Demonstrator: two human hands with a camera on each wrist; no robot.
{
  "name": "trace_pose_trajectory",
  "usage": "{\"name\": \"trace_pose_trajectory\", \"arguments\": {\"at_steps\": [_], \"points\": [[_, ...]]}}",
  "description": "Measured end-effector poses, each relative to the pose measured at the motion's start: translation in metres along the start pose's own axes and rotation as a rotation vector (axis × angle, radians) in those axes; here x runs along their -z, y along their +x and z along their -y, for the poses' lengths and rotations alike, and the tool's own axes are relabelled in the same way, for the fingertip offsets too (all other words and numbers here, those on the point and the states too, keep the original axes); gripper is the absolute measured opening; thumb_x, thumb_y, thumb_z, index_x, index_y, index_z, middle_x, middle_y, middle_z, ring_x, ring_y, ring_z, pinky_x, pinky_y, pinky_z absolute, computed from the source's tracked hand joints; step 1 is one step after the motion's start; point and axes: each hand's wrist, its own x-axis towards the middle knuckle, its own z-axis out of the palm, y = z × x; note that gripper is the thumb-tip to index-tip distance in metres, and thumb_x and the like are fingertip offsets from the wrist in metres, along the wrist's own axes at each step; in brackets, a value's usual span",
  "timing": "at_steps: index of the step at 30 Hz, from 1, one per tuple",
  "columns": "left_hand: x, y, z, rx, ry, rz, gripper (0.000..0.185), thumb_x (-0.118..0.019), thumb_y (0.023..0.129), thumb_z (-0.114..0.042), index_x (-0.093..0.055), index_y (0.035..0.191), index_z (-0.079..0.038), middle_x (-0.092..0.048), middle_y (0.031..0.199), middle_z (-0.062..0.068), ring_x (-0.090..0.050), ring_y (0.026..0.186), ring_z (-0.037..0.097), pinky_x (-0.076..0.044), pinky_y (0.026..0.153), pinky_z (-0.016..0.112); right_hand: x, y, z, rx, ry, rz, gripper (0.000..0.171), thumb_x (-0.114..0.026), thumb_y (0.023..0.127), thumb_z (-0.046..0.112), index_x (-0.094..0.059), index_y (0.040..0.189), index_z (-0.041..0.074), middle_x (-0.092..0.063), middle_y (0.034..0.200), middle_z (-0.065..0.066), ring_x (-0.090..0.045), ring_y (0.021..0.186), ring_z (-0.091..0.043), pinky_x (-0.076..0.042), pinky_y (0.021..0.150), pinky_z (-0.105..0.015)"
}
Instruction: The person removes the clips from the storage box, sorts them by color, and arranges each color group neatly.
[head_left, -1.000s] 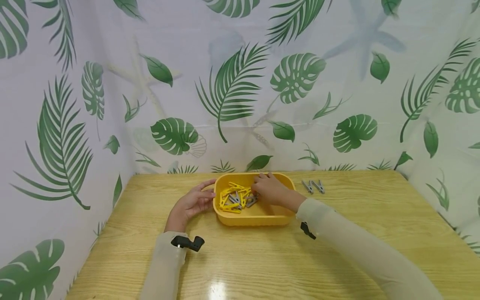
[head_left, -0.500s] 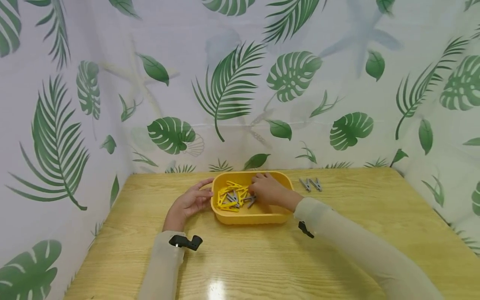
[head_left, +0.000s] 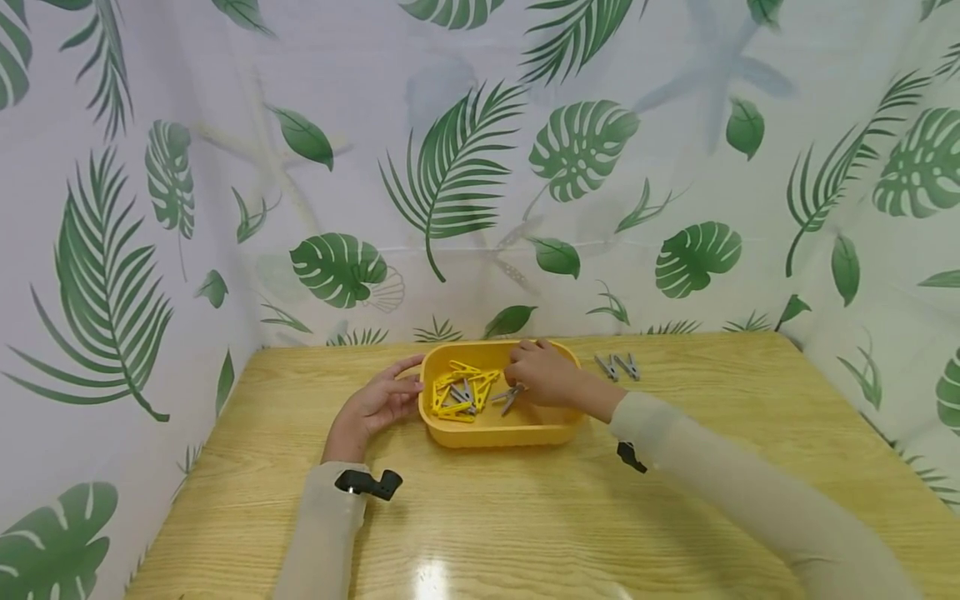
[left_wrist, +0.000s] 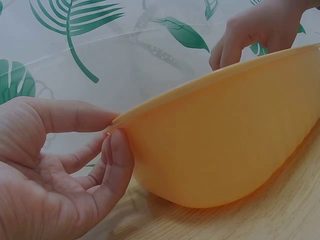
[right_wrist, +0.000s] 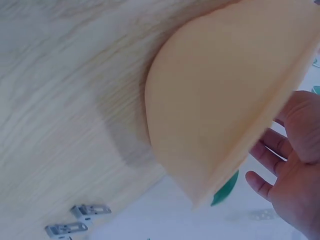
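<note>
- A yellow tub (head_left: 495, 429) sits on the wooden desk (head_left: 525, 517), near its far edge; take the tub as the landmark.
- The left hand (head_left: 378, 404) rests against the tub's left wall. In the left wrist view its thumb lies along the rim and the fingers (left_wrist: 117, 165) lie relaxed against the wall, only loosely bent, gripping nothing.
- The right hand (head_left: 543, 375) reaches over the tub's right half, above the inside.
- Its fingers are curled down round a grey peg (head_left: 512, 397), which hangs from the fingertips just above the tub's floor, near the middle of the tub.
- Inside the tub, on the left half, lies a heap of yellow pegs (head_left: 457, 387) with a few grey ones mixed in.
- Two more grey pegs, the pair (head_left: 617, 367), lie side by side on the desk just right of the tub, near the back edge; the right wrist view shows them too (right_wrist: 80, 219).
- Behind the tub hangs a white curtain (head_left: 465, 167) printed with green leaves; it also closes the desk's left and right sides.
- Both forearms wear pale sleeves, each with a black clip at the wrist.
- The right wrist view is blurred, so the hold on the peg cannot be told from it.
</note>
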Motion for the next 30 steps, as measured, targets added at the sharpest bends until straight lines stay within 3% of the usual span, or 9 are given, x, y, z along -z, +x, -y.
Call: {"name": "trace_pose_trajectory", "arguments": {"at_steps": [12,20,30], "points": [[0.001,0.0,0.0,0.002,-0.008,-0.001,0.066,-0.05,0.099,0.01,-0.029,0.159,-0.009,-0.055,0.133,0.011,-0.065,0.096,0.013,-0.058,0.08,0.024,0.023,-0.02,-0.008,0.018,0.026,-0.072,0.015,-0.086,0.081,0.017,-0.074,0.089,0.014,-0.061,0.093,-0.003,-0.051,0.09,-0.024,-0.034,0.078,-0.038],[0.0,0.0,0.0,0.002,-0.02,-0.003,0.066,-0.05,0.099,0.011,-0.031,0.159,-0.01,-0.056,0.132,0.01,-0.066,0.096,0.013,-0.058,0.081,0.024,0.029,-0.034,-0.02,-0.01,0.068,-0.121,0.018,-0.087,0.08,0.017,-0.072,0.089,0.013,-0.061,0.094,-0.004,-0.051,0.091,-0.025,-0.037,0.08,-0.043],[0.0,0.001,0.0,0.011,-0.012,-0.014,0.067,-0.051,0.098,0.01,-0.032,0.159,-0.011,-0.055,0.132,0.01,-0.065,0.097,0.014,-0.058,0.081,0.023,0.037,-0.059,-0.047,-0.17,0.2,-0.195,0.015,-0.084,0.084,0.019,-0.075,0.093,0.012,-0.067,0.1,-0.008,-0.058,0.097,-0.03,-0.045,0.085,-0.054]]}}
